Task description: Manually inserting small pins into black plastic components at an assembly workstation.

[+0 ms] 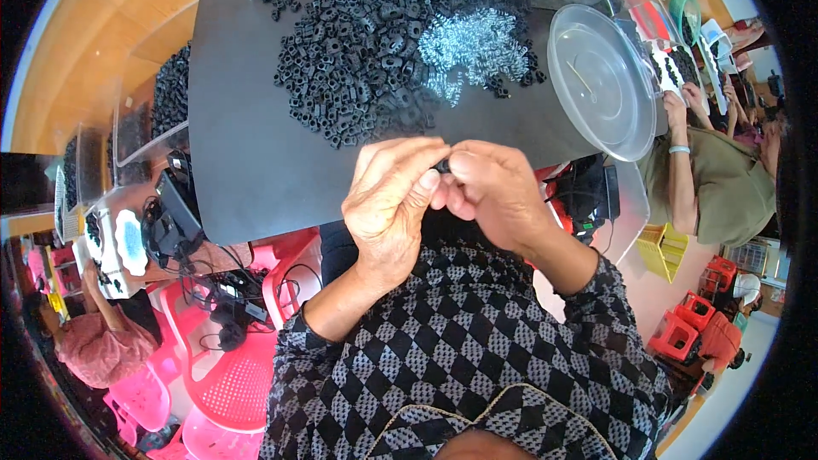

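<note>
My left hand (pixel 388 196) and my right hand (pixel 494 187) meet at the near edge of the dark table (pixel 243 145). Pinched between their fingertips is a small black plastic part (pixel 442 165), mostly hidden by the fingers. Which hand bears more of it is hard to see. Beyond my hands spreads a heap of small black plastic parts (pixel 341 77), ring-like or hollow in shape. On its right side lies a pile of small shiny metal springs (pixel 477 43).
A round clear plastic lid (pixel 596 94) with a thin stick on it rests at the table's right. Clear bins (pixel 153 140) of black parts stand at the left. Pink chairs (pixel 230 383) and cables are at lower left. Co-workers sit at right (pixel 707 179) and left (pixel 106 345).
</note>
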A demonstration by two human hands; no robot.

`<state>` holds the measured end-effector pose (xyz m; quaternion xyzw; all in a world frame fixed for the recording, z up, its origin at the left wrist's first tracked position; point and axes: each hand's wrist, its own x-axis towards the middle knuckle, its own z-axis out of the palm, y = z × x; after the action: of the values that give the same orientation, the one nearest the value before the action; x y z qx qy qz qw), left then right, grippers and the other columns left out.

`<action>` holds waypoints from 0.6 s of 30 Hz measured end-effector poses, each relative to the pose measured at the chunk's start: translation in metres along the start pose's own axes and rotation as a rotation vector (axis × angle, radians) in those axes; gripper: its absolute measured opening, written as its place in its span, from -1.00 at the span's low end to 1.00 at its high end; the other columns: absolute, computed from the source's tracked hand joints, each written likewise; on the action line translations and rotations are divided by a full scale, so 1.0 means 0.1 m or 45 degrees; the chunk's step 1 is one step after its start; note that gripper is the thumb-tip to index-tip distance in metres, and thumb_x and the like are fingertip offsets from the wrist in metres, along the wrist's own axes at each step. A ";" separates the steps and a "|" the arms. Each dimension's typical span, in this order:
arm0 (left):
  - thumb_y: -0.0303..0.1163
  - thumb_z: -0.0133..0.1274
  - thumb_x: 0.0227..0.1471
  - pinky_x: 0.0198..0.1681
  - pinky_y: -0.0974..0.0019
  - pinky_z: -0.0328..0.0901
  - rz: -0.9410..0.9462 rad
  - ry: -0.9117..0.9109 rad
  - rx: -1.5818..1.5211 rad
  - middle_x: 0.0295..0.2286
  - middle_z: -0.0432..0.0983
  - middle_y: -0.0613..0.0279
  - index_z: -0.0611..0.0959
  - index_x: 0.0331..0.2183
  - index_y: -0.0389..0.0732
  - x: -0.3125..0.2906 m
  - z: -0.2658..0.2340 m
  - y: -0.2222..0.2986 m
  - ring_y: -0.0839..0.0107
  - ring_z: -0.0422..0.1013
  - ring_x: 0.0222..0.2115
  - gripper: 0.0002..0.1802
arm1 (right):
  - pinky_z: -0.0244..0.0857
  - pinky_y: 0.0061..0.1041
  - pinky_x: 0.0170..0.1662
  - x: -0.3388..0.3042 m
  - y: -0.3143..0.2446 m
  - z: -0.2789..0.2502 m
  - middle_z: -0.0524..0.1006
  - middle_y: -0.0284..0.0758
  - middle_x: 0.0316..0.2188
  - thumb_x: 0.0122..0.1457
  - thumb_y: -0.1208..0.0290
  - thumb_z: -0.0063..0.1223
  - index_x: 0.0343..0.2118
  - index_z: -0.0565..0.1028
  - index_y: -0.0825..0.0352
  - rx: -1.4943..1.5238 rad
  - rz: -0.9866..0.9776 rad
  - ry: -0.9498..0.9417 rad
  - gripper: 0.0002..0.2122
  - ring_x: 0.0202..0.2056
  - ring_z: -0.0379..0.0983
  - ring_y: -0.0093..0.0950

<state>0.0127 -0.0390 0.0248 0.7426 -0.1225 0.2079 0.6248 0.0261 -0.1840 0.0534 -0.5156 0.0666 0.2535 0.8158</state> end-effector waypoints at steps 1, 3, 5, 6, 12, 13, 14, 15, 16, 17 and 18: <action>-0.44 0.15 -0.01 -0.16 0.27 0.30 0.022 0.021 0.087 -0.32 0.56 0.14 0.66 -0.28 -0.31 0.04 -0.03 -0.02 0.25 0.41 -0.23 -0.79 | 0.17 -0.70 -0.59 -0.01 -0.06 -0.03 0.52 -0.34 -0.56 0.18 0.29 0.02 -0.45 0.51 0.38 -0.104 -0.024 0.010 -0.77 -0.64 0.28 -0.69; -0.42 0.11 0.02 -0.13 0.23 0.28 0.055 0.064 0.343 -0.31 0.56 0.15 0.65 -0.25 -0.28 0.15 -0.10 -0.04 0.24 0.41 -0.24 -0.79 | 0.12 -0.73 -0.58 -0.02 -0.26 -0.13 0.53 -0.37 -0.55 0.18 0.28 0.01 -0.41 0.53 0.38 -0.268 -0.103 0.100 -0.77 -0.62 0.28 -0.71; -0.48 0.18 -0.13 -0.21 0.26 0.25 0.225 0.023 0.590 -0.36 0.55 0.18 0.64 -0.30 -0.26 0.25 -0.17 -0.13 0.26 0.39 -0.32 -0.76 | 0.10 -0.73 -0.56 0.00 -0.48 -0.22 0.53 -0.38 -0.56 0.15 0.28 0.01 -0.40 0.55 0.37 -0.368 -0.286 0.211 -0.77 -0.59 0.28 -0.72; -0.50 0.21 -0.21 -0.25 0.27 0.23 0.284 -0.030 0.701 -0.38 0.55 0.20 0.64 -0.32 -0.25 0.30 -0.18 -0.15 0.26 0.39 -0.36 -0.73 | 0.12 -0.73 -0.55 -0.01 -0.65 -0.23 0.54 -0.37 -0.55 0.15 0.27 0.00 -0.40 0.56 0.37 -0.521 -0.420 0.311 -0.76 -0.57 0.30 -0.71; -0.42 0.24 -0.28 -0.23 0.18 0.17 0.425 -0.153 1.131 -0.53 0.42 0.20 0.62 -0.39 -0.22 0.46 -0.10 -0.20 0.23 0.36 -0.45 -0.73 | 0.18 -0.68 -0.43 0.19 -1.68 -0.56 0.55 -0.32 -0.42 0.14 0.29 0.04 -0.28 0.53 0.43 -1.122 -1.130 0.588 -0.74 -0.48 0.35 -0.64; -0.44 0.24 -0.27 -0.23 0.18 0.17 0.424 -0.189 1.143 -0.53 0.41 0.18 0.62 -0.39 -0.22 0.48 -0.12 -0.26 0.22 0.36 -0.46 -0.74 | 0.26 -0.59 -0.46 0.26 -1.77 -0.52 0.53 -0.32 -0.58 0.09 0.31 0.06 -0.43 0.55 0.41 -1.080 -1.153 0.800 -0.78 -0.54 0.42 -0.54; -0.45 0.22 -0.27 -0.23 0.16 0.17 0.437 -0.201 1.157 -0.53 0.41 0.16 0.61 -0.41 -0.22 0.43 -0.18 -0.33 0.20 0.36 -0.45 -0.76 | 0.22 -0.65 -0.48 0.35 -1.79 -0.58 0.53 -0.36 -0.57 0.09 0.30 0.07 -0.44 0.55 0.40 -1.084 -1.158 0.870 -0.78 -0.55 0.40 -0.59; -0.45 0.17 -0.29 -0.24 0.13 0.12 0.473 -0.195 1.141 -0.56 0.32 0.16 0.58 -0.44 -0.25 0.42 -0.18 -0.43 0.20 0.30 -0.47 -0.78 | 0.19 -0.70 -0.49 0.48 -1.91 -0.71 0.53 -0.39 -0.56 0.09 0.29 0.09 -0.44 0.55 0.39 -1.097 -1.188 0.931 -0.78 -0.55 0.38 -0.64; -0.47 0.18 -0.31 -0.24 0.12 0.12 0.444 -0.236 1.141 -0.57 0.31 0.15 0.57 -0.47 -0.24 0.42 -0.17 -0.43 0.20 0.30 -0.48 -0.80 | 0.26 -0.58 -0.49 0.65 -2.02 -0.94 0.54 -0.29 -0.58 0.01 0.34 0.12 -0.45 0.56 0.40 -1.013 -1.306 0.924 -0.81 -0.56 0.42 -0.53; -0.47 0.19 -0.31 -0.23 0.12 0.13 0.434 -0.217 1.143 -0.57 0.32 0.15 0.56 -0.48 -0.24 0.38 -0.18 -0.45 0.20 0.31 -0.48 -0.80 | 0.29 -0.58 -0.43 0.78 -2.13 -1.06 0.54 -0.29 -0.55 0.04 0.26 0.10 -0.42 0.56 0.43 -1.298 -1.365 0.990 -0.73 -0.49 0.43 -0.55; -0.48 0.19 -0.32 -0.23 0.12 0.13 0.416 -0.207 1.154 -0.57 0.32 0.15 0.56 -0.49 -0.23 0.37 -0.20 -0.43 0.20 0.31 -0.48 -0.80 | 0.31 -0.59 -0.38 0.84 -2.23 -1.10 0.54 -0.29 -0.53 0.07 0.18 0.08 -0.38 0.56 0.46 -1.576 -1.405 1.054 -0.66 -0.42 0.43 -0.58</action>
<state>0.0612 -0.0083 0.0069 0.9247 -0.1832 0.2771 0.1863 0.2230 -0.3269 0.1520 -0.8675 -0.0496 -0.3846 0.3115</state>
